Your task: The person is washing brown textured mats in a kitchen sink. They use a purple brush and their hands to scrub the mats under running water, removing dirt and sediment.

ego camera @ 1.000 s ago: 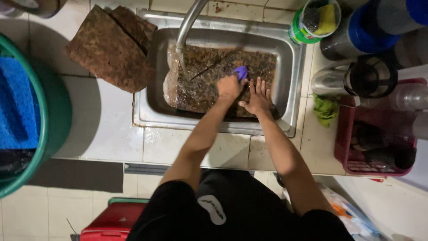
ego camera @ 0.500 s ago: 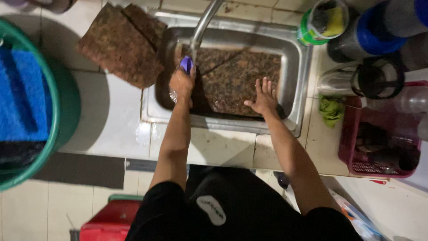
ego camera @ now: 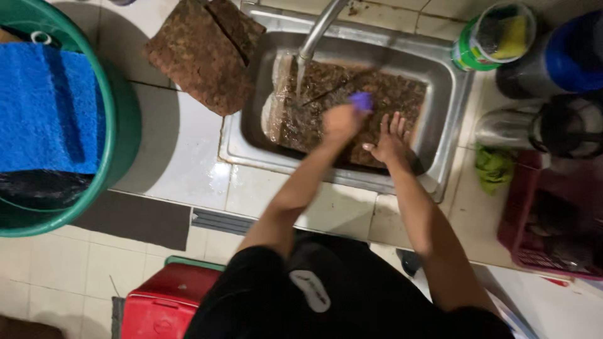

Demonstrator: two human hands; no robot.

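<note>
A brown speckled stone slab (ego camera: 389, 94) lies in the steel sink (ego camera: 452, 119), wet under water running from the tap (ego camera: 320, 28). My left hand (ego camera: 342, 122) is shut on a small purple scrubber (ego camera: 361, 100) and presses it on the middle of the slab; the hand is blurred. Just to its right my right hand (ego camera: 392, 141) lies flat on the slab's near edge with fingers spread.
Two more brown slabs (ego camera: 204, 53) lie on the counter left of the sink. A green tub (ego camera: 119, 132) with a blue mat (ego camera: 44, 107) stands far left. A green cup with sponges (ego camera: 493, 34), dark containers (ego camera: 565, 125) and a red basket (ego camera: 553, 213) stand right. A red box (ego camera: 166, 298) sits below.
My left hand with the purple scrubber swept from the slab's middle to its left end under the tap, then back right to the middle. My right hand stayed on the slab.
</note>
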